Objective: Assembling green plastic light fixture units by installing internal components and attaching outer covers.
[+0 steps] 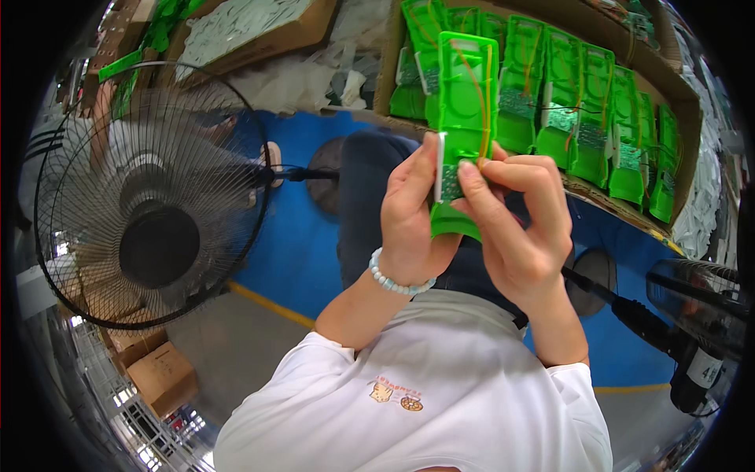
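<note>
A bright green plastic housing (465,102) stands lengthwise in front of me, its open inner side toward me. Orange and yellow wires run along its right edge, and a small green circuit board (451,186) sits in its lower part. My left hand (412,206) is closed round the lower left side, beside a white strip (440,161) at the edge. With thumb and fingertips together, my right hand (523,216) pinches at the wires near the board. What exactly lies between those fingertips is hidden.
A cardboard box (683,94) beyond my hands holds several similar green housings (578,118) with boards and wires. At the left stands a large black fan (157,236); another fan (700,299) is at the right. Another person's foot (271,164) shows on the blue floor (295,228). Brown cartons (163,377) sit lower left.
</note>
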A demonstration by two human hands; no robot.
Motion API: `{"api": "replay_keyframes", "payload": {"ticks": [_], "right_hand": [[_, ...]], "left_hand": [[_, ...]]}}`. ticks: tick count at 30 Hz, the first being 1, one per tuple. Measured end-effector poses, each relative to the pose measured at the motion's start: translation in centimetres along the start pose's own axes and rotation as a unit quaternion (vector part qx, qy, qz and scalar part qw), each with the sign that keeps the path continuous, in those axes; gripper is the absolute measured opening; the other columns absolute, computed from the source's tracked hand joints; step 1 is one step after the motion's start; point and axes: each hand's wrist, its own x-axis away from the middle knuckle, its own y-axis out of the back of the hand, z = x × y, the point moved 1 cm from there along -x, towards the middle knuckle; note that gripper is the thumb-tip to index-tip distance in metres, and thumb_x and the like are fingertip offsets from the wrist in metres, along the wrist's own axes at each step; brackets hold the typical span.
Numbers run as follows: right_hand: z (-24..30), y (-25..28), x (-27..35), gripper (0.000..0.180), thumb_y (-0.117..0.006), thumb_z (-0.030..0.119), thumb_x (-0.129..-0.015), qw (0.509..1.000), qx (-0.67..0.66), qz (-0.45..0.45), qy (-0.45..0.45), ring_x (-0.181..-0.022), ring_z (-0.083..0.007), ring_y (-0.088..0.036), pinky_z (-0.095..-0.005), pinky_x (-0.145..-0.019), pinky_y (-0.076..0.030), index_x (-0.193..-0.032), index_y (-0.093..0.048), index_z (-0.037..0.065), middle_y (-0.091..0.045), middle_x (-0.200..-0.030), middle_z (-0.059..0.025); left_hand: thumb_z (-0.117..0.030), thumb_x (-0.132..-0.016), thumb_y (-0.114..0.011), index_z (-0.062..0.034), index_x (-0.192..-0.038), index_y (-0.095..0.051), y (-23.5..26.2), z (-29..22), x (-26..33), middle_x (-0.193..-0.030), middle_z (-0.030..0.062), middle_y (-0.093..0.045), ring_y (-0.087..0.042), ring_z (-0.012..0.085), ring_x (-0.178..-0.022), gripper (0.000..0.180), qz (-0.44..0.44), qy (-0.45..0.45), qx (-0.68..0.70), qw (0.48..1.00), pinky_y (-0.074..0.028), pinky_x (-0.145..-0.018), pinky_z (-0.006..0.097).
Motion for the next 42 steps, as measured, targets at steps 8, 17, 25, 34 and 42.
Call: {"api": "replay_keyframes", "payload": {"ticks": [8,17,25,34,42], "right_hand": [[1.4,1.2,0.5,0.046,-0.076,0.006,-0.066,0.977,-0.14,-0.03,-0.161,-0.105,-0.0375,-0.057,-0.041,-0.081,-0.052,-0.109,-0.064,-0.001,-0.055,-0.122,-0.0216],[-1.0,4.8,2.2,0.041,-0.08,0.001,-0.068,0.973,-0.001,-0.056,-0.223,-0.093,-0.0294,-0.066,-0.0354,-0.081,-0.052,-0.103,-0.06,0.001,-0.066,-0.103,-0.016],[-8.9,13.2,1.5,0.026,-0.073,0.014,-0.083,0.892,0.33,-0.103,-0.29,-0.094,-0.0237,-0.064,-0.0333,-0.08,-0.051,-0.102,-0.064,0.0,-0.066,-0.106,-0.0119],[-7.2,14.5,3.8,0.038,-0.075,0.009,-0.074,0.817,0.439,0.016,-0.373,-0.098,-0.0323,-0.056,-0.0413,-0.086,-0.044,-0.108,-0.061,0.001,-0.064,-0.1,-0.0121],[-7.0,15.0,3.4,0.019,-0.072,0.005,-0.076,0.845,0.37,-0.148,-0.356,-0.071,-0.0221,-0.056,-0.033,-0.064,-0.046,-0.093,-0.066,0.001,-0.06,-0.08,-0.0096]], "left_hand": [[-0.031,-0.103,-0.038,-0.0033,-0.137,-0.04,-1.2,0.7,0.8,-0.13,0.0164,-0.052,-0.052,0.0266,-0.118,0.044,0.008,-0.181,-0.215,0.96,-0.043,-0.1,0.039],[-0.003,-0.093,-0.048,0.0025,-0.148,-0.024,-2.1,3.4,0.3,-0.146,0.0258,-0.036,-0.044,0.0317,-0.13,0.061,0.088,-0.147,-0.319,0.932,-0.033,-0.108,0.042],[0.002,-0.09,-0.048,0.0074,-0.126,-0.053,-1.5,3.2,-0.2,-0.112,0.0184,-0.062,-0.062,0.0264,-0.103,0.037,0.13,-0.147,-0.44,0.876,-0.047,-0.093,0.037],[0.003,-0.092,-0.051,0.0048,-0.117,-0.06,1.3,3.1,1.1,-0.102,0.0133,-0.064,-0.062,0.0193,-0.096,0.027,0.058,-0.088,-0.431,0.896,-0.048,-0.087,0.03],[0.003,-0.092,-0.051,0.0047,-0.116,-0.06,0.3,2.7,0.5,-0.101,0.0127,-0.065,-0.062,0.0183,-0.095,0.026,0.099,-0.111,-0.441,0.885,-0.049,-0.084,0.029]]}}
